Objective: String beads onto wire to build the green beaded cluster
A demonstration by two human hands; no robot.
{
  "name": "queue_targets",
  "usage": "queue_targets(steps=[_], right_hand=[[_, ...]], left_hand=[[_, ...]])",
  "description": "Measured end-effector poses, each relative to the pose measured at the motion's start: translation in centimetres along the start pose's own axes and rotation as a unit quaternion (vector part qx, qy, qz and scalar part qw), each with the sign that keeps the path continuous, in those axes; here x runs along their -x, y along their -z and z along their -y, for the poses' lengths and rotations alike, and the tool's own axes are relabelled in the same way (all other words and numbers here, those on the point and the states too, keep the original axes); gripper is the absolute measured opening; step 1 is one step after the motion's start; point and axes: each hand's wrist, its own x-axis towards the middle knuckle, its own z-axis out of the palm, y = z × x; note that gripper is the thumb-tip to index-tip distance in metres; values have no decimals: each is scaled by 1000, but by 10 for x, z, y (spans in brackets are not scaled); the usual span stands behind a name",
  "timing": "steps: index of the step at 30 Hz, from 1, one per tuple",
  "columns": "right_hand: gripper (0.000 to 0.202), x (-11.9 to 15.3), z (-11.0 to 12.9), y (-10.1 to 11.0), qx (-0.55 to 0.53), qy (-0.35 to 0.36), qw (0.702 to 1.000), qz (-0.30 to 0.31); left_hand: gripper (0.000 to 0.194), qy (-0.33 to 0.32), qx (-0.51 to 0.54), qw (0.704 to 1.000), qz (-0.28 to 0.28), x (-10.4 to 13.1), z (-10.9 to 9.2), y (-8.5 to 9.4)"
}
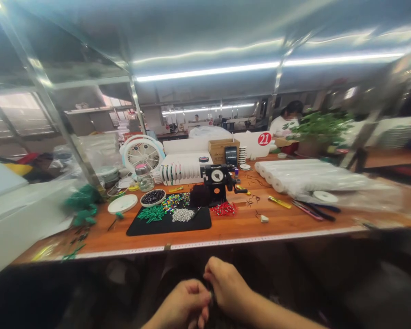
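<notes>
Below the table's front edge, my left hand (pixel 188 301) is closed, its thumb and fingers pinched together. My right hand (pixel 228 283) is closed too and sits close beside it, a little higher. What lies between the fingers is too small and dark to make out. In front of both hands, on the table, is a black mat (pixel 167 228) with green sticks (pixel 152 214), silver beads (pixel 182 215) and multicoloured beads (pixel 178 201). Red bead-like pieces (pixel 223 209) lie at the foot of a black machine with a round dial (pixel 216 176).
A dish of dark beads (pixel 153 197), a white lid (pixel 122 204) and a glass jar (pixel 144 177) stand left of the machine. A fan (pixel 142 155) is behind. Right are wrapped white rolls (pixel 294 173), a yellow tool (pixel 279 202) and pliers (pixel 315 210). A person (pixel 286 121) sits beyond.
</notes>
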Motion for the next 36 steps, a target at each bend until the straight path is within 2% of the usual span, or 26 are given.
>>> queue_targets(steps=[4, 9, 14, 16, 18, 19, 21, 23, 24, 26, 28, 32, 36], right_hand=[[17, -5, 6, 7, -65, -17, 998, -16], [16, -25, 12, 25, -116, -1, 992, -57], [16, -39, 23, 45, -145, 28, 987, -69], [20, -40, 26, 48, -175, 6, 981, -81], [25, -37, 27, 47, -229, -42, 968, -89], [28, -35, 27, 46, -266, -69, 959, -75], [31, -29, 26, 42, -350, -114, 930, 10], [32, -23, 26, 36, -428, -138, 886, 109], [32, -20, 27, 34, -462, -151, 863, 137], [31, -15, 30, 28, -514, -181, 826, 145], [34, -12, 33, 24, -543, -203, 803, 137], [35, -5, 37, 16, -550, -199, 792, 176], [35, -2, 37, 13, -532, -196, 801, 190]], left_hand=[[33, -13, 3, 1000, 14, 3, -8, -6], [32, -64, -32, 997, 15, 1, -34, -18], [29, -78, -37, 996, -33, 5, -54, -27], [28, -83, -24, 993, -81, 9, -58, -28], [25, -118, 2, 985, -128, 13, -61, -29], [24, -143, 19, 980, -140, 14, -62, -29], [23, -190, 50, 970, -144, 16, -63, -28], [23, -213, 65, 964, -142, 17, -62, -28], [23, -217, 63, 964, -141, 17, -60, -29], [23, -217, 59, 966, -130, 16, -57, -30], [25, -213, 70, 968, -116, 15, -55, -31], [31, -203, 80, 969, -112, 13, -52, -32], [33, -192, 71, 972, -116, 8, -50, -31]])
